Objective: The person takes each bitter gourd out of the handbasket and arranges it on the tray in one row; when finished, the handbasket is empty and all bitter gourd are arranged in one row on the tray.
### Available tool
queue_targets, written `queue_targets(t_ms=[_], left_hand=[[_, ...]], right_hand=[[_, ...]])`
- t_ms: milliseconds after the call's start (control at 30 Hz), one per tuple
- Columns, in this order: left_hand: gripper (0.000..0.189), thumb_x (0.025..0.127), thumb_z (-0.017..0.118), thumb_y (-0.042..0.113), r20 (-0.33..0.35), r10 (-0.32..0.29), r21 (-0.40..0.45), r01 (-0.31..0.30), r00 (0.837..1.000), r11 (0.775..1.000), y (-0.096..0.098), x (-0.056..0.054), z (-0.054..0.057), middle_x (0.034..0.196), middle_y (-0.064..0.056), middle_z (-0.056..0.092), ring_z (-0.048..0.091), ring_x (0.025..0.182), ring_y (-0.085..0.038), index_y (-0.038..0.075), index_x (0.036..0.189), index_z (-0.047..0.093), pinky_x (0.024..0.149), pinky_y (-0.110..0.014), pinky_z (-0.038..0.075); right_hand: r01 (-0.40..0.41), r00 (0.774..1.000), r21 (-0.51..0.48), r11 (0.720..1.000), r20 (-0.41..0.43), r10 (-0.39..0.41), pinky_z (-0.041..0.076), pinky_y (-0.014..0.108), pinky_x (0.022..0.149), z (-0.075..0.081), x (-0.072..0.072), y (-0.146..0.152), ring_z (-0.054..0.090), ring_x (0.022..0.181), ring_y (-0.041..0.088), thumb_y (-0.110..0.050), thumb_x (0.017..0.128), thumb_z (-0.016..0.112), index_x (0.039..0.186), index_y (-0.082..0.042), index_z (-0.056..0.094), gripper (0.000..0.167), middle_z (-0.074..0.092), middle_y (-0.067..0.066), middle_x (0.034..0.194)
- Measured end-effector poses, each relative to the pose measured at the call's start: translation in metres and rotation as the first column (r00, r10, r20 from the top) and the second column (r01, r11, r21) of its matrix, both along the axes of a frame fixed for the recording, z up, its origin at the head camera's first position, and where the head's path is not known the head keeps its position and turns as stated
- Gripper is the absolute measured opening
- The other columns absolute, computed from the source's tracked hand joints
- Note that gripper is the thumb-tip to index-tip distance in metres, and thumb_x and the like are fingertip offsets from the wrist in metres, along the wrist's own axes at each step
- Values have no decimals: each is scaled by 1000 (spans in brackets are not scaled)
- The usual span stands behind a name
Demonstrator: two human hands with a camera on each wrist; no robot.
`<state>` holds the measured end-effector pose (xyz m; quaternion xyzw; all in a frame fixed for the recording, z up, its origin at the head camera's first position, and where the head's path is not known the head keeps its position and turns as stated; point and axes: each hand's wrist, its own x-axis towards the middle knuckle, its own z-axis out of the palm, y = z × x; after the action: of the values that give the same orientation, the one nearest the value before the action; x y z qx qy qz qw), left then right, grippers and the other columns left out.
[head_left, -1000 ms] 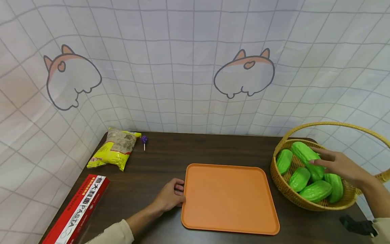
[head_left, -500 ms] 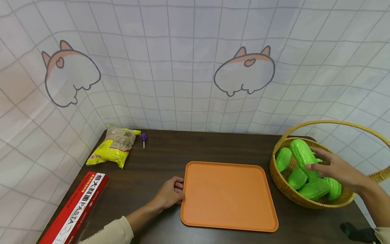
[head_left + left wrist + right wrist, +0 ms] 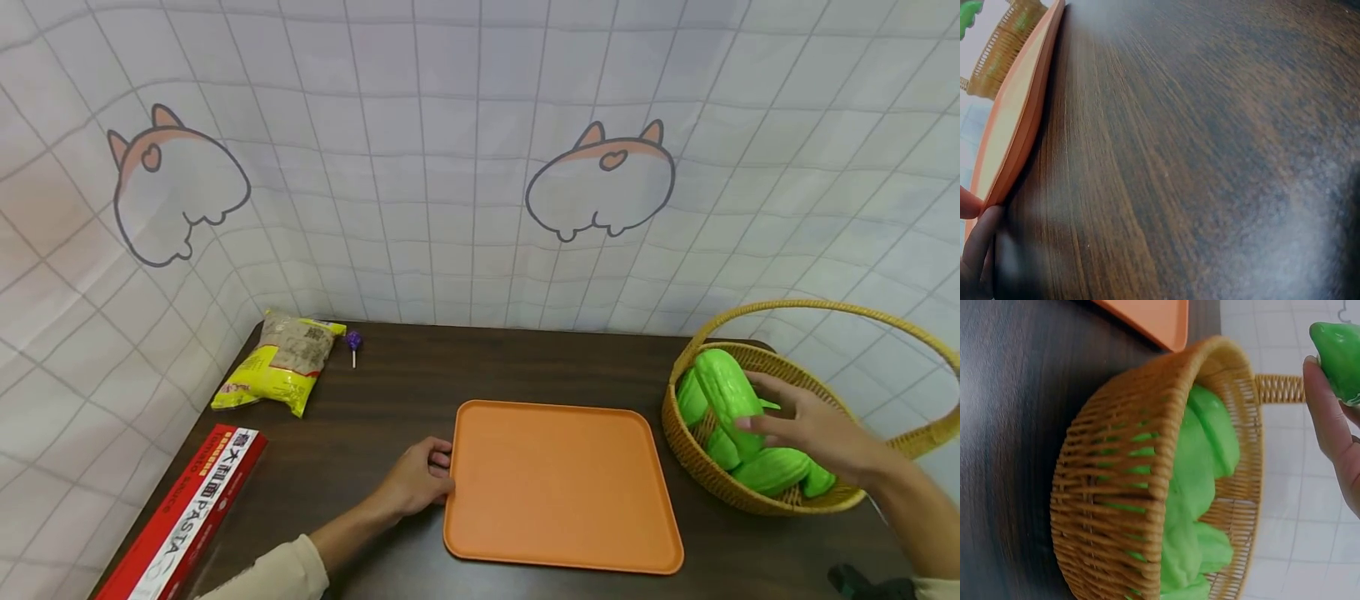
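My right hand holds a bright green, ridged gourd between thumb and fingers, above the wicker basket. In the right wrist view the held gourd hangs clear of the basket's rim, partly cut off by the frame edge. Several similar green gourds lie inside the basket. At the left edge of the orange tray, my left hand grips the rim. The left wrist view has a thumb and finger pinching that rim. Nothing lies on the tray.
A yellow plastic bag and a purple lollipop lie at the back left. The red pasta box runs along the table's left edge. The basket's tall handle arches over it. A white gridded curtain backs the table.
My right hand has raised the gourd from among the others and shifted it left, towards the basket's tray-side rim. The left hand and the tray have stayed in place.
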<state>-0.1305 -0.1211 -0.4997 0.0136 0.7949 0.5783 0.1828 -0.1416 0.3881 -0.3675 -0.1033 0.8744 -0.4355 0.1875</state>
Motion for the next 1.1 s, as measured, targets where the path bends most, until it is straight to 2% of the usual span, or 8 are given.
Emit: queue_targets(t_ms=[133, 200, 367, 433, 533, 633, 867, 1100], left_hand=[[61, 69, 67, -6, 3, 8, 6, -8, 1000, 1000, 1, 0, 0, 108, -16, 55, 63, 86, -18, -7, 128, 53, 62, -33, 63], [61, 69, 67, -6, 3, 11, 4, -11, 1000, 1000, 0, 0, -1, 108, -16, 55, 62, 86, -19, -6, 128, 53, 62, -33, 63], [60, 69, 68, -6, -2, 13, -4, -13, 1000, 1000, 0, 0, -1, 106, -16, 55, 62, 84, -18, -6, 128, 53, 60, -34, 63], [60, 69, 69, -6, -5, 15, -7, -15, 1000, 1000, 1, 1, -1, 105, -16, 56, 62, 83, -18, -6, 127, 54, 60, -34, 63], [60, 69, 69, -6, -5, 21, -6, -21, 1000, 1000, 2, 3, 0, 104, -16, 56, 63, 82, -17, -6, 127, 54, 59, -34, 62], [59, 70, 69, -7, 2, 26, 2, -26, 1000, 1000, 2, 4, 0, 103, -15, 55, 63, 81, -17, -6, 127, 54, 59, -34, 63], [60, 70, 69, -7, 13, 35, 9, -35, 999, 999, 2, 5, 0, 104, -15, 55, 64, 81, -17, -6, 128, 54, 59, -35, 63], [59, 70, 69, -6, 5, 29, 18, -29, 1000, 999, 1, 5, -2, 104, -15, 55, 65, 81, -17, -6, 127, 54, 59, -36, 63]], right_hand=[[-5, 1000, -59, 998, 9, 5, 60, 35, 79, 1, 5, -6, 59, 112, 1, -16, 103, 49, 158, 5, 0, 76, 11, 45, 154], [-7, 1000, -88, 996, 12, 8, 60, 35, 79, 0, 6, -11, 59, 106, -4, -15, 103, 50, 158, 4, 0, 76, 16, 45, 152], [-25, 997, -146, 989, 67, 35, 59, 32, 82, -2, 8, -23, 66, 106, 7, -12, 101, 51, 157, 3, -8, 83, 39, 41, 141], [-36, 995, -166, 985, 89, 52, 59, 33, 85, -5, 8, -28, 65, 111, 14, -12, 101, 52, 157, 3, -12, 87, 41, 40, 140], [-46, 993, -165, 985, 103, 63, 59, 38, 89, -7, 10, -38, 58, 125, 40, -13, 100, 54, 155, 5, -15, 91, 26, 44, 150], [-52, 994, -145, 988, 89, 65, 57, 41, 92, -10, 10, -50, 39, 134, 59, -16, 98, 57, 156, 5, -12, 93, 6, 42, 157], [-82, 982, -228, 970, 150, 118, 54, 35, 96, -20, 6, -78, 44, 135, 47, -16, 100, 56, 158, 1, -10, 90, 23, 41, 154], [-118, 963, -289, 950, 200, 181, 56, 39, 96, -32, -1, -103, 56, 124, 36, -21, 106, 47, 159, -3, -3, 76, 35, 34, 147]])
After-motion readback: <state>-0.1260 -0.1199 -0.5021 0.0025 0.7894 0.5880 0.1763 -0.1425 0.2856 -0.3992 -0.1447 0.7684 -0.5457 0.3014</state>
